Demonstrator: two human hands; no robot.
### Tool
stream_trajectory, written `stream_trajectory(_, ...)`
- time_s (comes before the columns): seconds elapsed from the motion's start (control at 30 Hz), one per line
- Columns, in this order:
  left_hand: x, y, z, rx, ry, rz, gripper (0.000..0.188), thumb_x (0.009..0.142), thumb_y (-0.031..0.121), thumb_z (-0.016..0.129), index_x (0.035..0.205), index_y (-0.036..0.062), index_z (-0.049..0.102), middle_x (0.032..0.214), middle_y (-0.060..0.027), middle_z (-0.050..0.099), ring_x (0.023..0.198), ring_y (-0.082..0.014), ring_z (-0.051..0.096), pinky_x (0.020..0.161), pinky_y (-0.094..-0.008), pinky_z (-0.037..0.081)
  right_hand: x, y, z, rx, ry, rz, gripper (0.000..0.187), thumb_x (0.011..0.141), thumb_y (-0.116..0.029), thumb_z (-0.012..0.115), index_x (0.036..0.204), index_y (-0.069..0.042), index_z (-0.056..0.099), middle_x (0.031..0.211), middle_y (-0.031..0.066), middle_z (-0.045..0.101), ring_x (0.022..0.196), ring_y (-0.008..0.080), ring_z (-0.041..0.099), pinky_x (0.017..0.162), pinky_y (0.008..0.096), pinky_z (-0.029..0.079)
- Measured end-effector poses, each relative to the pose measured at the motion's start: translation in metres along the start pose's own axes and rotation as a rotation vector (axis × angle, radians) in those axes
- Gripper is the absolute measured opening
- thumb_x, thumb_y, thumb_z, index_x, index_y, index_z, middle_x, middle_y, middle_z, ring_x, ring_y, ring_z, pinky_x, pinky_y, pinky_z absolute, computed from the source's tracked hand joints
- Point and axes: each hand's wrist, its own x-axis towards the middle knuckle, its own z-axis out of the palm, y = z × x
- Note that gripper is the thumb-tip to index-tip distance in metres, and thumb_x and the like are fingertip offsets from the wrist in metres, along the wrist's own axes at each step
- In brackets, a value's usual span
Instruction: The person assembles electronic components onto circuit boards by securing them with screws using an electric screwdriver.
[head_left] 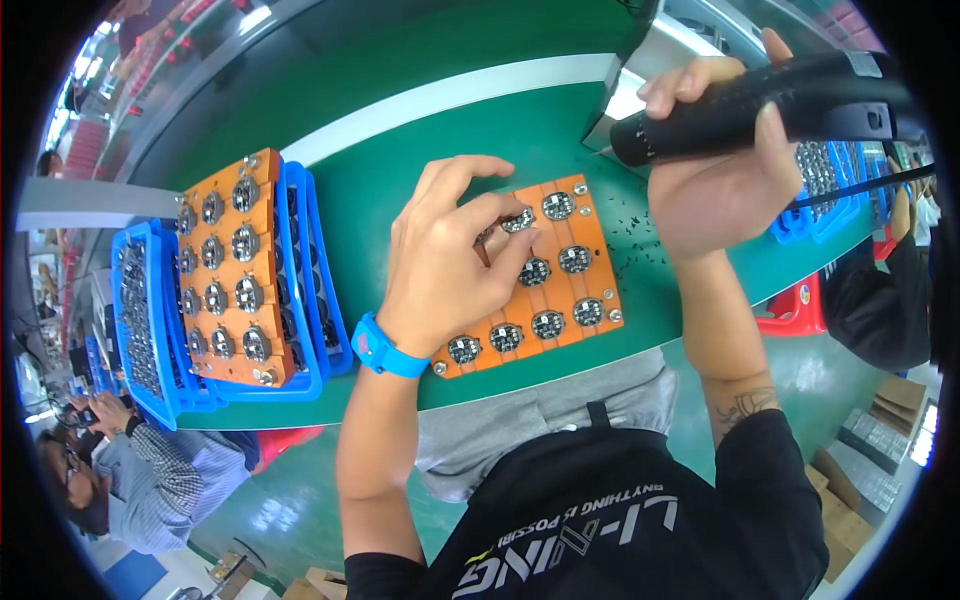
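Observation:
My left hand, with a blue wristband, reaches over an orange fixture plate on the green table. Its thumb and index finger pinch a small round circuit board at the plate's far side; whether the board is seated cannot be told. Several similar boards sit in the plate's pockets, and my palm hides part of it. To the right, my right hand is wrapped around a thick black electric screwdriver. The tool is raised beyond the plate's right edge, its tip pointing left, apart from the boards.
At left, a second orange plate full of round boards rests on stacked blue trays. Tiny dark screws lie scattered right of my plate. More blue trays stand far right, near a red stool. Another person sits lower left.

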Motion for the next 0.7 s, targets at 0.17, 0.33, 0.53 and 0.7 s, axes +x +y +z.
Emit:
stream_trajectory(0.17,0.005,0.015,0.01,0.304,-0.009,0.011,0.009,0.075,0.002,0.077,0.083,-0.0006,0.074,0.121,-0.0117,0.066,0.107,-0.0342,0.062,0.104,-0.0509,0.047,0.014,-0.011,0.001,-0.354,0.34,-0.15,0.055,0.109,-0.042,0.035,0.144,-0.001,0.03,0.106,0.0221,0.061,0.098,0.0314,0.061,0.097,0.05,0.047)
stream_trajectory(0.33,0.0,0.025,0.025,0.274,0.042,-0.045,0.007,0.074,-0.004,0.071,0.081,-0.002,0.073,0.119,-0.0152,0.064,0.113,-0.0365,0.058,0.107,-0.0546,0.042,0.028,-0.033,-0.018,-0.596,0.498,-0.358,0.069,0.107,-0.06,0.027,0.146,-0.004,0.029,0.119,0.0262,0.063,0.112,0.0315,0.061,0.101,0.0419,0.046)
stream_trajectory(0.53,-0.001,0.029,0.028,0.253,0.095,-0.129,0.003,0.077,-0.002,0.073,0.08,-0.0022,0.074,0.121,-0.0155,0.065,0.112,-0.0341,0.061,0.084,-0.0378,0.059,0.027,-0.034,-0.051,-0.315,0.278,-0.107,0.063,0.107,-0.059,0.029,0.138,-0.005,0.034,0.106,0.0203,0.063,0.078,0.0254,0.061,0.072,0.0401,0.052)
stream_trajectory(0.7,-0.002,0.027,0.024,0.211,0.042,-0.225,0.004,0.081,0.0,0.073,0.084,-0.0018,0.074,0.126,-0.0169,0.063,0.118,-0.0363,0.058,0.087,-0.0382,0.058,0.023,-0.028,-0.037,-0.345,0.205,-0.171,0.078,0.105,-0.064,0.028,0.152,-0.001,0.023,0.085,0.0121,0.058,0.062,0.0195,0.056,0.062,0.0355,0.051)
